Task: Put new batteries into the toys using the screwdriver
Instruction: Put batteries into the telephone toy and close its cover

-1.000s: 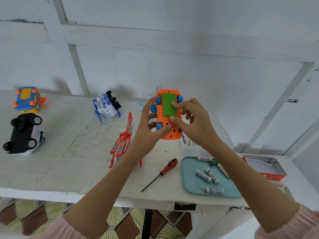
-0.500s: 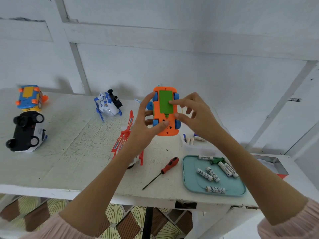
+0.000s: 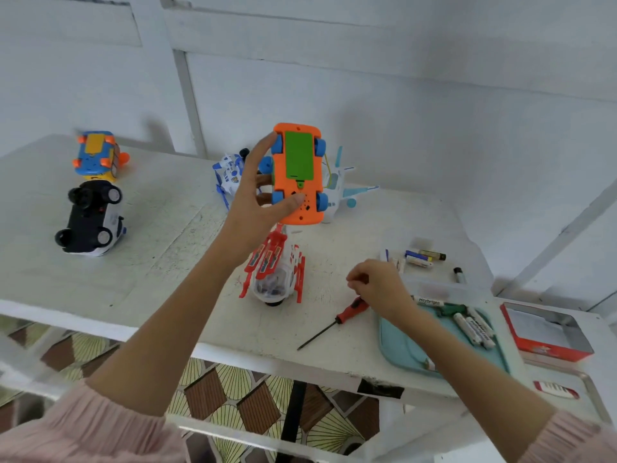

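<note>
Several toys lay on the worn white table [image 3: 140, 262] against a white panelled wall: a black-and-white car [image 3: 91, 220] on its side, a blue-and-orange car [image 3: 96, 155] behind it, a red helicopter [image 3: 275, 270] near the middle. The left hand [image 3: 257, 202] gripped the orange toy car [image 3: 298, 173] above the table, underside and green battery cover [image 3: 299, 157] showing; it hid part of a white plane [image 3: 340, 188]. The right hand [image 3: 375, 287], fingers curled, covered the screwdriver [image 3: 337, 320] handle's end; whether it held it was unclear. Batteries [image 3: 474, 325] lay in a teal tray [image 3: 404, 349].

Orange toy car [image 3: 297, 175] in left hand [image 3: 257, 198]
</note>
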A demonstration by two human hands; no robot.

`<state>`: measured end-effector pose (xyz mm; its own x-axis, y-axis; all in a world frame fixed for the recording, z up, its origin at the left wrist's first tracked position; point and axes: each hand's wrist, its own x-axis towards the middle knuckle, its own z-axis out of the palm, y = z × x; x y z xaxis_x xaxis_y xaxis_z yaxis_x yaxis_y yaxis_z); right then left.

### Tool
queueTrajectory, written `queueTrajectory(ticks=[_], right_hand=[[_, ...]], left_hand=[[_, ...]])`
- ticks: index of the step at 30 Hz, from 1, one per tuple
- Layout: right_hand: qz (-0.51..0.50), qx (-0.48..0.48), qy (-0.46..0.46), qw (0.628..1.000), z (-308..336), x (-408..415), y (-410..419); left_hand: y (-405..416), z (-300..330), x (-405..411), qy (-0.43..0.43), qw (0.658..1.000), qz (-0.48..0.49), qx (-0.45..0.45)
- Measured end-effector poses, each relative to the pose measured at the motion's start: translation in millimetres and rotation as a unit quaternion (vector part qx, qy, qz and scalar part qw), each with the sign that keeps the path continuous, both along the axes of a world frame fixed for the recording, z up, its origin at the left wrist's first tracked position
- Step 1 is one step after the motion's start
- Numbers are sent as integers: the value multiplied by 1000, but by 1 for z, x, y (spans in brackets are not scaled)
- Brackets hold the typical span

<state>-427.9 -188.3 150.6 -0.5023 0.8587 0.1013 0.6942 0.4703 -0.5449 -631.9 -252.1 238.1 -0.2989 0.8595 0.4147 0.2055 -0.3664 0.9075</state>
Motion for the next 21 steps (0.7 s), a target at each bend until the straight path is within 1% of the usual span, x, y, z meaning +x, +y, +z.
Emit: queueTrajectory(ticks=[6, 10, 18, 21], right_hand=[[-62, 3, -51, 997, -17, -14, 13], [-86, -2, -51, 995, -21, -16, 18], [-67, 10, -55, 996, -24, -19, 21], [-54, 9, -30, 998, -20, -18, 17]], left_hand=[[-4, -6, -5, -2, 1000, -2, 5], [-3, -6, -5, -9, 1000, -1, 10], [1, -13, -5, -12, 1000, -15, 8], [3, -15, -3, 5, 1000, -8, 4]])
